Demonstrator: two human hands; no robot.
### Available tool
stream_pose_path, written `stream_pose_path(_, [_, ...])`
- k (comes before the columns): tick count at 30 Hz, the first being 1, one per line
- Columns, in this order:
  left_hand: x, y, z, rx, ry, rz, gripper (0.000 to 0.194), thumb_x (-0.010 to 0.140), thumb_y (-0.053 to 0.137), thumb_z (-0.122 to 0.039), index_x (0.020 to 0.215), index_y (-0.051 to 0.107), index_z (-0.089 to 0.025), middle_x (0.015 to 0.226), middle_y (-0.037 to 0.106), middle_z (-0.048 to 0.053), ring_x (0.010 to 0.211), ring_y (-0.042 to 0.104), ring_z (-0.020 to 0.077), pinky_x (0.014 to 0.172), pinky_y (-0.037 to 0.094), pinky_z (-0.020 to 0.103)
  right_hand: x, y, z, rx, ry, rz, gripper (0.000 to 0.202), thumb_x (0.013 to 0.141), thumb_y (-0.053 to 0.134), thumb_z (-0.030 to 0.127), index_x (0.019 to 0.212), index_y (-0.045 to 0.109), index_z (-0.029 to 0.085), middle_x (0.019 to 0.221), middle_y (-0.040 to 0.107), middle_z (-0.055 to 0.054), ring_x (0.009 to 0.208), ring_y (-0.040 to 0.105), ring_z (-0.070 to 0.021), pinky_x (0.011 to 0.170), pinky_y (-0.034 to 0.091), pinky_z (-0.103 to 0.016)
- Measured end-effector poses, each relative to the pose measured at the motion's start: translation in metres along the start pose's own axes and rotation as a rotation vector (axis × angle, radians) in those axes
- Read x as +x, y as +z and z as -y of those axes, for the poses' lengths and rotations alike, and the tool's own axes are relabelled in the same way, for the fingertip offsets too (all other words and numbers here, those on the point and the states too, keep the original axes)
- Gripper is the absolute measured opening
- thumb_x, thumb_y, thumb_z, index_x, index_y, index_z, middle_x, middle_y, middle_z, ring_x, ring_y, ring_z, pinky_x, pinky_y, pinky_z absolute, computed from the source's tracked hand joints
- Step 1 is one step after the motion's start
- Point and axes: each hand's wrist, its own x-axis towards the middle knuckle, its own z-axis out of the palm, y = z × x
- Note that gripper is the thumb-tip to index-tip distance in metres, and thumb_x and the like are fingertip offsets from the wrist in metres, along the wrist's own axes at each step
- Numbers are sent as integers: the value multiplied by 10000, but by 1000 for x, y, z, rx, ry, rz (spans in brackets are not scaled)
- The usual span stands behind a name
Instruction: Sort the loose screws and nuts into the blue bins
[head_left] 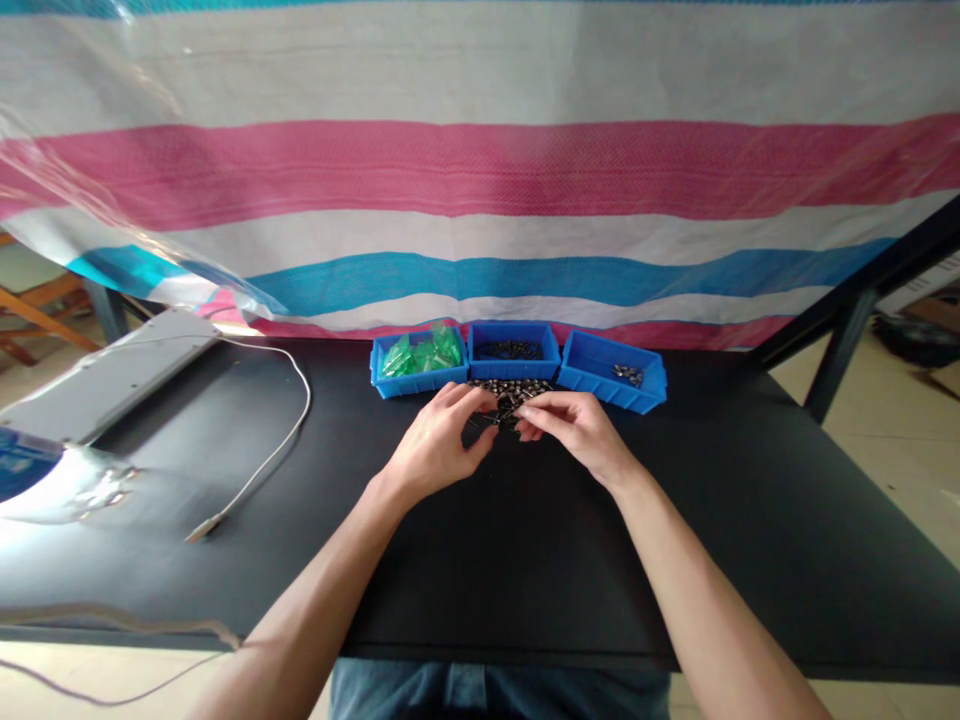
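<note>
At frame centre, working with left hand (444, 438) and right hand (581, 430) at the lower edge of a heap of small metal parts (519, 388), with fingers (472, 398) bent towards thumbs; cannot tell whether grasping any. Just above, can see blue bins (513, 367) with, left to right, green pieces (421, 355), dark bits (510, 350), shiny bits (628, 375).

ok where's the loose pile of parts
Head view, centre: the pile lies in front of the middle blue bin, by the left hand and right hand.

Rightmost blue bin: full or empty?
Neither: the bin shows a small cluster of shiny parts toward its right, bare blue bottom beside them.
</note>
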Motion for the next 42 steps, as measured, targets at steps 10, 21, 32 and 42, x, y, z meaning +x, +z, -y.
stream_pose_path(10, [-4, 5, 28, 368, -57, 186, 109, 896, 595, -107, 908, 687, -164, 974, 648, 101, 933, 549, 266, 858, 526, 418, 3, 5, 0, 308, -116, -213, 443, 811, 786, 330, 1244, 690, 331, 1442, 606, -32, 1257, 613, -252, 1059, 487, -429])
stream_pose_path(21, [3, 4, 10, -4, -74, -22, 93, 977, 549, -148, 958, 631, -188, 894, 668, 30, 759, 634, 147, 700, 504, 255, 2, 2, -5, 34, -74, -136, 286, 843, 746, 437, 1019, 757, 211, 937, 775, -67, 848, 728, -225, 809, 583, -374])
stream_pose_path(32, [1, 6, 0, -146, -89, -185, 136, 882, 681, -162, 967, 585, -209, 839, 721, -10, 735, 706, 127, 665, 560, 209, -1, 4, -2, -83, -44, 19, 321, 830, 766, 451, 996, 763, 176, 904, 785, -80, 791, 755, -240, 781, 612, -392])
stream_pose_path(42, [0, 6, -1, -109, -94, -198, 138, 865, 707, -176, 927, 589, -211, 808, 717, -28, 686, 689, 103, 646, 555, 183, -2, 6, 7, 98, 32, 39, 334, 769, 832, 417, 988, 787, 169, 885, 803, -96, 802, 772, -243, 780, 603, -381])
